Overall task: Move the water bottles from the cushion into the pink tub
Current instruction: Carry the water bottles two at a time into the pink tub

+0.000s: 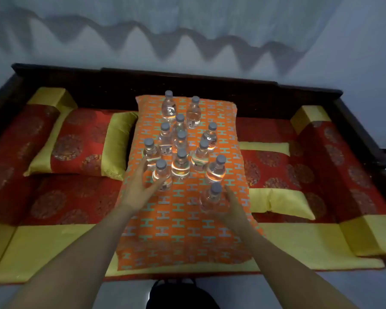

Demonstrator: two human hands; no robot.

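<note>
dark rounded object (183, 293) sitting at bottom edge, too blurred to identify. bare forearms (83, 253) reaching forward over orange patterned cushion (187, 237), lying on red and gold couch (76, 197). twelve clear water bottles (181, 141) standing upright, clustering on cushion's far half. left hand (140, 186) spreading fingers wide beside front-left bottle (162, 175), holding nothing. right hand (234, 204) touching nearest bottle (211, 199); cannot tell whether gripping.
</note>
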